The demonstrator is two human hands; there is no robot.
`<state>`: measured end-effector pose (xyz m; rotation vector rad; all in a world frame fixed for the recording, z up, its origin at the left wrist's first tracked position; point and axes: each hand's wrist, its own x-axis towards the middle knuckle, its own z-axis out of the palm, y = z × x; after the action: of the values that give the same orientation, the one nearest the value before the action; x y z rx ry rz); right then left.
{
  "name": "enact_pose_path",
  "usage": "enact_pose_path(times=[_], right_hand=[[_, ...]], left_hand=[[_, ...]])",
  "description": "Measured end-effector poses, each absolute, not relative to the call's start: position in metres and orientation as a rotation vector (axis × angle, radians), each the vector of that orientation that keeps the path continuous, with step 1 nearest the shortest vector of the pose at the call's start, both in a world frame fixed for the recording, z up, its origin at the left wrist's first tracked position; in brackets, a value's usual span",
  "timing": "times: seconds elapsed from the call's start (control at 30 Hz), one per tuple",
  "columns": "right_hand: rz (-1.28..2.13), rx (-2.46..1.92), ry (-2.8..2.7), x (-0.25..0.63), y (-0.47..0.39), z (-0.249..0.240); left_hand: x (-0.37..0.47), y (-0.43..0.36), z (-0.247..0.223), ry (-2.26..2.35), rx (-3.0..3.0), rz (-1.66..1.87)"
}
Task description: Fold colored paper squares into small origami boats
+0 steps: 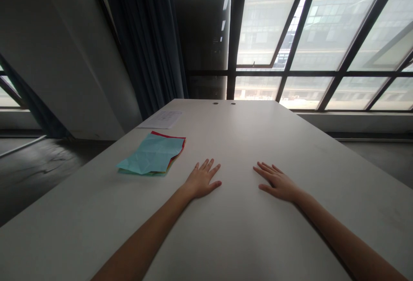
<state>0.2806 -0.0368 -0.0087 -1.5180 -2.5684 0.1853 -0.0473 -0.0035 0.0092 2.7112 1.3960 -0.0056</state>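
Observation:
My left hand (201, 180) lies palm down on the white table (238, 229), fingers spread, holding nothing. To its left is a stack of coloured paper sheets (155, 152). The top sheet is light blue and creased; red, yellow and green edges show beneath it. A gap separates the stack from my fingers. My right hand (278, 183) rests on the tabletop to the right, also palm down with its fingers apart and nothing in it. Bare table surface lies between the two hands.
Printed white paper (162, 119) lies near the table's left edge, beyond the coloured stack. Two small round fittings (215, 103) sit at the far end. Behind the table are a dark blue curtain (148, 35) and large framed windows (316, 44).

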Motion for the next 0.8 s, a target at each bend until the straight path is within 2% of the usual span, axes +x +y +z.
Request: enact_pose_path(times=[0.8], right_hand=[[0.2, -1.502, -2.563, 0.2817, -0.0353, -0.0096]], left_hand=[[-0.0491, -0.0068, 0.0096, 1.393, 2.703, 0.002]])
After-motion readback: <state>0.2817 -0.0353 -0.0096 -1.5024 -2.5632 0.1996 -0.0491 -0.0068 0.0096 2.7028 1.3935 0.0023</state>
